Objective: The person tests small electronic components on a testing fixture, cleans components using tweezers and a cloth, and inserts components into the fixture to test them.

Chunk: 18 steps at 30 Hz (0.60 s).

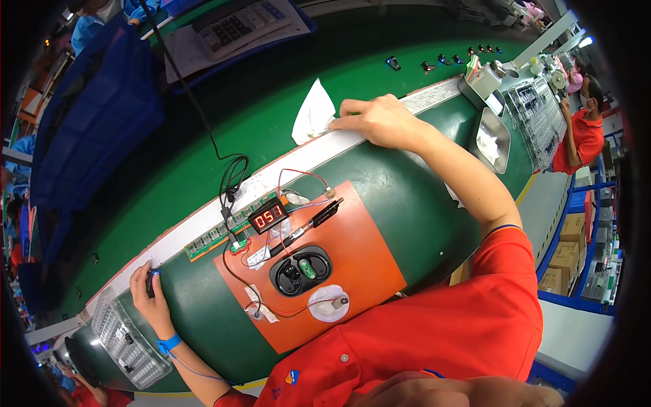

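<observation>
At the left end of the bench, my left hand (152, 304), with a blue band at the wrist, has its fingers closed round a small black earbud (154, 277) that shows a bluish glint. My right hand (385, 122) reaches to the far edge, pinching the corner of a white sheet of paper (314, 114). Between my arms lies an orange mat (369, 244). On it sit a black earbud charging case (279, 279) with its green board showing, a red-digit meter (268, 216) on wires, and a black pen (325, 214).
Beyond the white ledge (268, 176) runs a green belt (203, 197) with several earbuds (393, 63). Clear trays (532, 112) stand right, beside a metal dish (489, 142); another tray (129, 342) is left. A black cable (203, 115) hangs across. Co-workers sit at both ends.
</observation>
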### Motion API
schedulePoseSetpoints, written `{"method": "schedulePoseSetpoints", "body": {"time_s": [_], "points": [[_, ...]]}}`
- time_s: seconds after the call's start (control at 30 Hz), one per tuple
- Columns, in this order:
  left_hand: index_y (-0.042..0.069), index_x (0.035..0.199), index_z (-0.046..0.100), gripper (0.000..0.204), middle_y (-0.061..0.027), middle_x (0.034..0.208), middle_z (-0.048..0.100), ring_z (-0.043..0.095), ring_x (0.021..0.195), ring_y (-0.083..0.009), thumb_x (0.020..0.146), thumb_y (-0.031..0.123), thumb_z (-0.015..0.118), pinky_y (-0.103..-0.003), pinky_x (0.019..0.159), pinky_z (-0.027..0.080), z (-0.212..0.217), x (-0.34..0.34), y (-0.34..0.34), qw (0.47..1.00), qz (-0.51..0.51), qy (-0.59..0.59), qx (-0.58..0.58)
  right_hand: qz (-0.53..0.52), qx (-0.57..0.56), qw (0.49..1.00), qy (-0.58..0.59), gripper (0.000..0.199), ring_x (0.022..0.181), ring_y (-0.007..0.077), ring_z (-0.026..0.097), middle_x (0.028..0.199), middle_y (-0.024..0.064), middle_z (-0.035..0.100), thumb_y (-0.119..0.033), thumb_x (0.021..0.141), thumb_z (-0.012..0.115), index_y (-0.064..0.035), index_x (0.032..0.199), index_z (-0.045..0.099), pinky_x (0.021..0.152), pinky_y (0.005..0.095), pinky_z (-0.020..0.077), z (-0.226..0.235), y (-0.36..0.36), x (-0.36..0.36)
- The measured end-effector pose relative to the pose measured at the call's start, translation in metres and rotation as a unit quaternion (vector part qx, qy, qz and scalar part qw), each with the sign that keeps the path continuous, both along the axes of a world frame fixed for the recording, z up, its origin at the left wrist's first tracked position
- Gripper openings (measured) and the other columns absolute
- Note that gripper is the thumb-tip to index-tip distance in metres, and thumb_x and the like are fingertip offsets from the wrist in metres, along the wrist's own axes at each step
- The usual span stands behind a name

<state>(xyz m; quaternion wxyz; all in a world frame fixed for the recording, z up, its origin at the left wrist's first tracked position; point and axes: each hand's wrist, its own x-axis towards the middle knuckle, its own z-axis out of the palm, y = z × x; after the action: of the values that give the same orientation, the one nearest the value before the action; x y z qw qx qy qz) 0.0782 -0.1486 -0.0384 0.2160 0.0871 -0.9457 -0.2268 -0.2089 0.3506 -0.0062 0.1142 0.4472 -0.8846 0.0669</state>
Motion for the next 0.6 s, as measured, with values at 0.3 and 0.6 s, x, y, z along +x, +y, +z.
{"method": "schedulePoseSetpoints", "body": {"time_s": [0.3, 0.6], "points": [[0.001, 0.113, 0.066, 0.025, -0.0131, 0.105, 0.061, 0.060, 0.098, -0.0243, 0.088, -0.001, 0.061, -0.032, 0.084, 0.049, 0.002, -0.001, 0.003, 1.000, 0.011, -0.003, -0.002, -0.030, -0.032, 0.999, 0.020, 0.034, 0.067, 0.0259, 0.065, 0.094, 0.0027, 0.062, -0.007, 0.080, 0.056, -0.0203, 0.108, 0.069, 0.054, 0.0379, 0.0520, -0.017, -0.030, -0.003], [0.001, 0.113, 0.066, 0.026, -0.0125, 0.106, 0.060, 0.060, 0.098, -0.0232, 0.088, -0.001, 0.062, -0.032, 0.085, 0.048, 0.000, -0.001, 0.001, 1.000, 0.012, 0.000, -0.001, -0.104, -0.015, 0.994, 0.009, 0.033, 0.065, 0.0268, 0.066, 0.096, 0.0036, 0.062, -0.008, 0.079, 0.056, -0.0190, 0.108, 0.069, 0.054, 0.0385, 0.0524, -0.004, -0.032, -0.004]]}}
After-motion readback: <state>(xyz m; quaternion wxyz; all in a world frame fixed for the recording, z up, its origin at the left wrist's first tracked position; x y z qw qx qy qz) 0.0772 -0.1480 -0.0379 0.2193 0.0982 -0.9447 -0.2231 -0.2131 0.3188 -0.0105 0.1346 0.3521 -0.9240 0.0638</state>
